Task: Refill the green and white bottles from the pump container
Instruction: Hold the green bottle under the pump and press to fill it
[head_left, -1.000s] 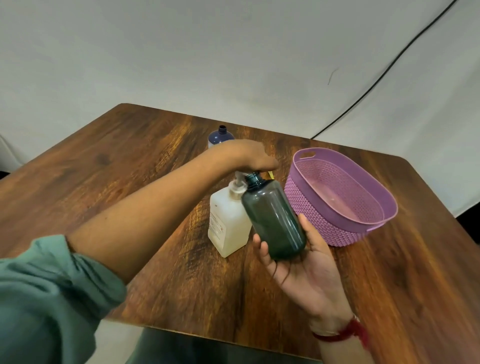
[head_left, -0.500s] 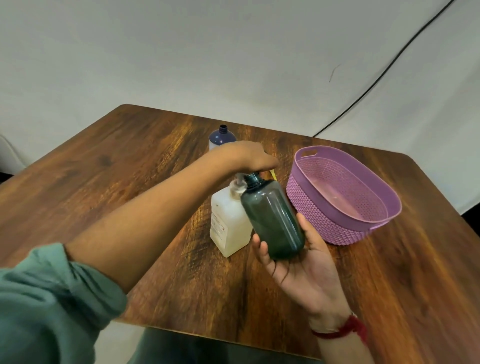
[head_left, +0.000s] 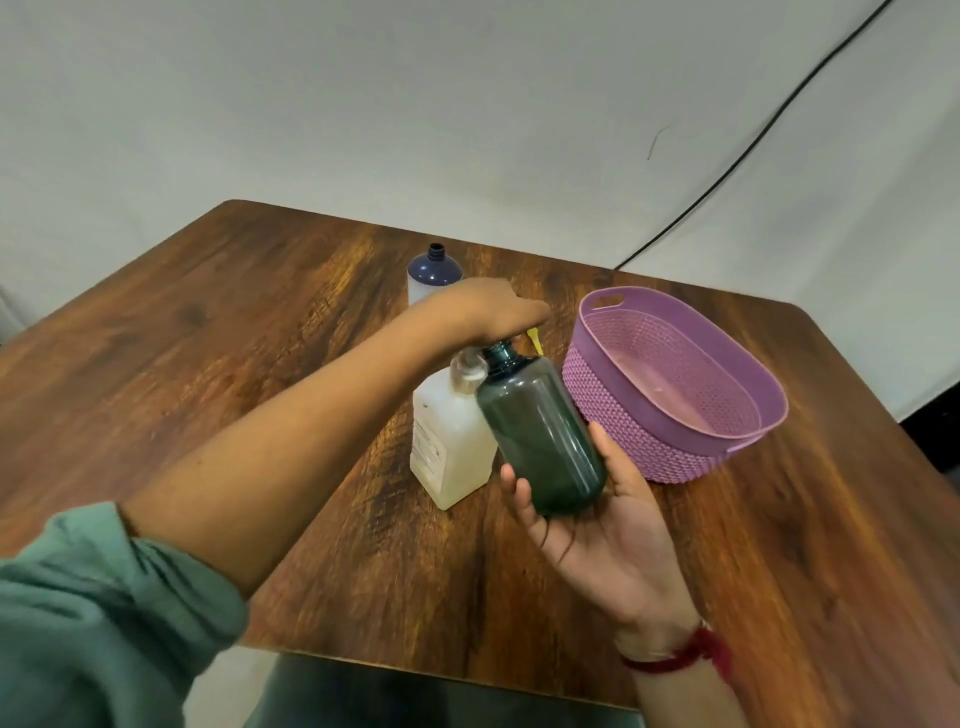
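Only one thing carries print: the pump container (head_left: 451, 434), just left of the frame's centre, has a pale label (head_left: 429, 451) on its front face. The label shows faint lines of small type and a tiny red mark, all too blurred to read. No other lettering, brand or number shows.

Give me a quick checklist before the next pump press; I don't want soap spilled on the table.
1. Green bottle held in the right hand: ok, cradled in palm and fingers.
2. Bottle cap off: ok, neck open.
3. Neck under the spout: cannot tell, the left hand hides the nozzle.
4. Left hand on the pump head: ok, it rests on top of the pump container.
5. Pump container upright on the table: ok.
6. Fill level in green bottle: cannot tell, the plastic is dark.
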